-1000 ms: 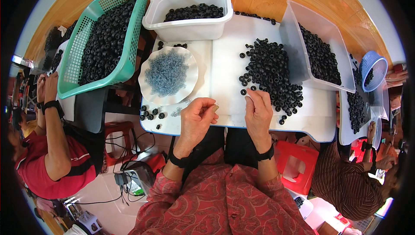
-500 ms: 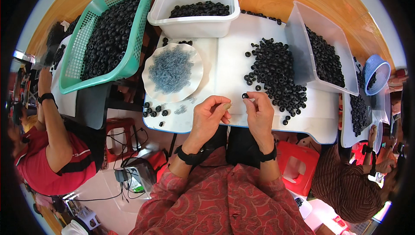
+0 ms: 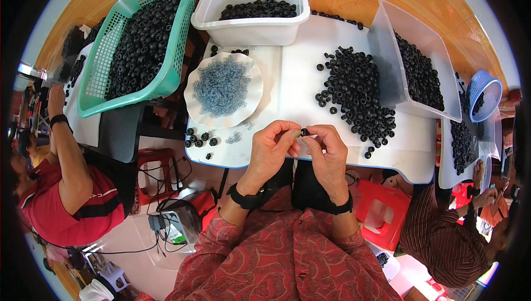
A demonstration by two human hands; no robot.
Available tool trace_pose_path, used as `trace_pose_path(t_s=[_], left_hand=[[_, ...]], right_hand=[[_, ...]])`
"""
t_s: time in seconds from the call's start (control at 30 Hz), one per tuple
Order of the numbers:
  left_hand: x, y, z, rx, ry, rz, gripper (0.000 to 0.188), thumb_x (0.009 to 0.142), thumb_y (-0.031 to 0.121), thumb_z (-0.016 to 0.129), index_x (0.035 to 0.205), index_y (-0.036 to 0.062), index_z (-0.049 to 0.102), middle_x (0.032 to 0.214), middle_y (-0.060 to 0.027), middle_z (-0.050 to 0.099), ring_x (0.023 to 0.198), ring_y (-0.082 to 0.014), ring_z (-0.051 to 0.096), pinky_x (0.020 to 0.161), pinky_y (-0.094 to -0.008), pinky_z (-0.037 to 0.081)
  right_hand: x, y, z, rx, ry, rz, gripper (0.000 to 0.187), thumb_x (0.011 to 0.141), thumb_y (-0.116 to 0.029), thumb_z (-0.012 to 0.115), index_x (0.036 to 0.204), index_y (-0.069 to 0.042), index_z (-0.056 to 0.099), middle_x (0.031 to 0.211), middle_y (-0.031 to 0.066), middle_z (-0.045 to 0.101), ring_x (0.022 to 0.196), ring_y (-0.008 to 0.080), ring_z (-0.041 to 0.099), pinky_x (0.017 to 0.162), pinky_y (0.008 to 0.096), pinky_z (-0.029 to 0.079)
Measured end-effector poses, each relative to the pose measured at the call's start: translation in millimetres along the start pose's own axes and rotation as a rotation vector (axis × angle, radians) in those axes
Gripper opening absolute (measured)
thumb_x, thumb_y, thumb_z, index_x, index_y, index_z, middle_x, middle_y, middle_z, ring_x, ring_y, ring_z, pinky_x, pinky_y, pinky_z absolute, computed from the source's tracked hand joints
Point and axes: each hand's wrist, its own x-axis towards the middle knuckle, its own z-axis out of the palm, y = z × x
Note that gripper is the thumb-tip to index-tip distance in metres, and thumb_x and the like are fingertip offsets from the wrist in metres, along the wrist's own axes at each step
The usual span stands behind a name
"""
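Note:
Over the front edge of the table, my two hands meet at the fingertips. A small black ring-shaped part (image 3: 305, 132) is pinched in my right hand (image 3: 328, 154). My left hand (image 3: 271, 149) is closed in a pinch against that part's left side; whatever its fingertips hold is too small and covered to name. Beyond my left hand lies a white wavy-rimmed plate (image 3: 254, 104) heaped with tiny clear bluish rings (image 3: 220, 88). A heap of black ring-shaped parts (image 3: 354, 88) is spread on the table to the right of my hands.
A white tub (image 3: 249, 34), a green basket (image 3: 177, 60) and a translucent bin (image 3: 387, 63) hold more black parts. Several loose ones (image 3: 213, 141) lie near the plate. Co-workers sit at left (image 3: 83, 201) and right (image 3: 442, 234). A red stool (image 3: 381, 212) stands below the table.
My hands were apart and have come together. The black part in my right hand has moved left to my left fingertips.

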Motion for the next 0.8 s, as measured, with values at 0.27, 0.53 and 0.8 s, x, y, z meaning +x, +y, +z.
trace_pose_path(t_s=[0.27,0.53,0.8], left_hand=[[-2.5,4.7,1.5,0.163,0.009,0.071,0.013,0.097,0.005,0.062,0.106,-0.0029,0.066,0.085,-0.0053,0.067,0.070,-0.0086,0.064,0.059,-0.0221,0.054],[-4.5,11.4,2.6,0.377,0.029,0.223,0.008,0.095,0.002,0.063,0.101,-0.0016,0.067,0.084,-0.0053,0.069,0.069,-0.0082,0.064,0.058,-0.0218,0.055],[1.3,18.2,-15.1,-0.007,-0.115,-0.115,0.008,0.090,0.000,0.069,0.098,-0.0015,0.068,0.085,-0.0060,0.069,0.065,-0.0083,0.063,0.056,-0.0210,0.054]], right_hand=[[-0.7,-5.4,-0.6,-0.077,-0.001,-0.052,0.021,0.085,0.003,0.071,0.105,0.000,0.063,0.097,0.0108,0.064,0.070,0.0175,0.063,0.059,0.0282,0.051],[-1.9,-9.9,2.2,-0.148,0.010,-0.126,0.021,0.085,0.003,0.070,0.104,-0.001,0.062,0.097,0.0125,0.063,0.071,0.0219,0.064,0.060,0.0306,0.052],[-6.0,-10.2,-1.9,-0.096,-0.038,-0.137,0.020,0.085,0.004,0.070,0.103,-0.001,0.062,0.097,0.0130,0.064,0.075,0.0235,0.065,0.064,0.0309,0.053]])
